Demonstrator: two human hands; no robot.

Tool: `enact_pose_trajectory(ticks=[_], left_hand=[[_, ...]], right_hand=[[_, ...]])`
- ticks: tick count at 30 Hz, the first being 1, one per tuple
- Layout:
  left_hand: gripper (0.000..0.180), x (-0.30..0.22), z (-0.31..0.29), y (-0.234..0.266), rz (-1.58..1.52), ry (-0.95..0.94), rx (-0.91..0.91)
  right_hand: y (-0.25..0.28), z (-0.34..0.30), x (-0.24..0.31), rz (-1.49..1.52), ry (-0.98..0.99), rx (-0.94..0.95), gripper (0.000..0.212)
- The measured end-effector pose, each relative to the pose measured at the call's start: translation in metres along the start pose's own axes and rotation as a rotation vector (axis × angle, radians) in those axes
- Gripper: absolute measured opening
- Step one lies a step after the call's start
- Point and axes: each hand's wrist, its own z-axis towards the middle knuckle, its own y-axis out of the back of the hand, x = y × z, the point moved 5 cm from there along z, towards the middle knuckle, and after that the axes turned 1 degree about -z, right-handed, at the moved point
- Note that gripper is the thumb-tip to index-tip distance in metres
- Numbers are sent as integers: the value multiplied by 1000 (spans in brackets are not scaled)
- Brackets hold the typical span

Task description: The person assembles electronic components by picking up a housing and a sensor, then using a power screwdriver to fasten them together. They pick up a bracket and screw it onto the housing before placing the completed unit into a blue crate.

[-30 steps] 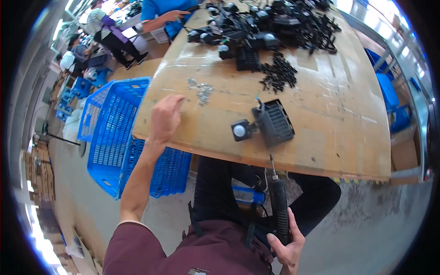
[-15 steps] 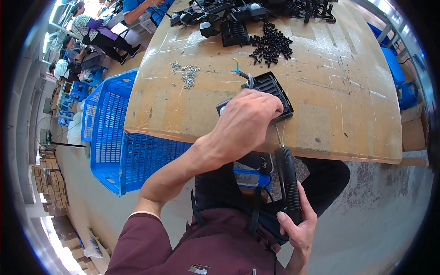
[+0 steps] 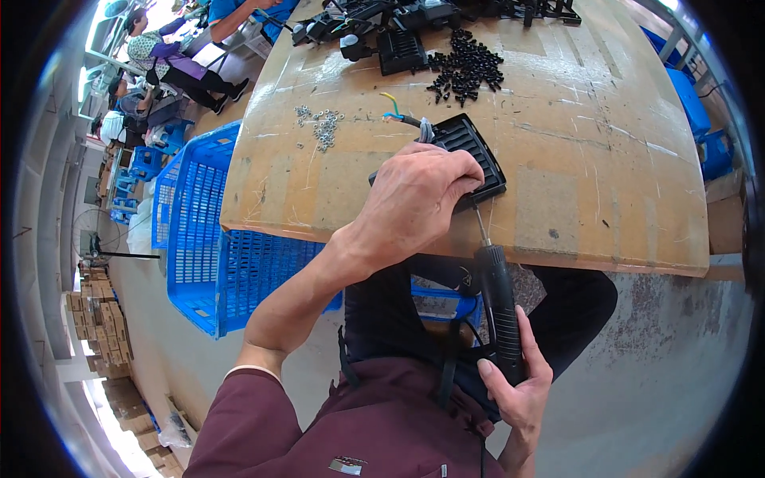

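A black finned lamp housing (image 3: 476, 151) lies at the table's near edge, a grey cable (image 3: 425, 131) with stripped coloured wire ends at its far side. My left hand (image 3: 418, 195) is over it, covering its near left part. Thumb and forefinger are pinched together above the fins, and what they grip is hidden. In my right hand (image 3: 522, 382) is a black electric screwdriver (image 3: 500, 315), held low by its handle and pointing up and away from me. Its bit ends close to the housing's near edge, just below my left fingers; whether it touches cannot be seen.
Small metal nuts (image 3: 325, 127) lie left on the table (image 3: 590, 191). Beyond are a heap of black screw-like parts (image 3: 466, 72) and more black lamps (image 3: 398, 52). A blue plastic crate (image 3: 195, 263) stands at the table's left side. Other people (image 3: 163, 60) sit at the far left.
My view has shifted slightly. The screwdriver's bit is nearer the housing's edge, and my left hand has shifted a little while staying over the housing.
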Motion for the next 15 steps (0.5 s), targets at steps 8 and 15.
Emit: enact_pose_trajectory(ticks=[8, 15], left_hand=[[10, -3, 1, 0, 33, -17, 0], [8, -2, -2, -3, 58, -53, -79]], right_hand=[[-2, 1, 16, -25, -37, 16, 82], [0, 11, -20, 175, 5, 38, 84]])
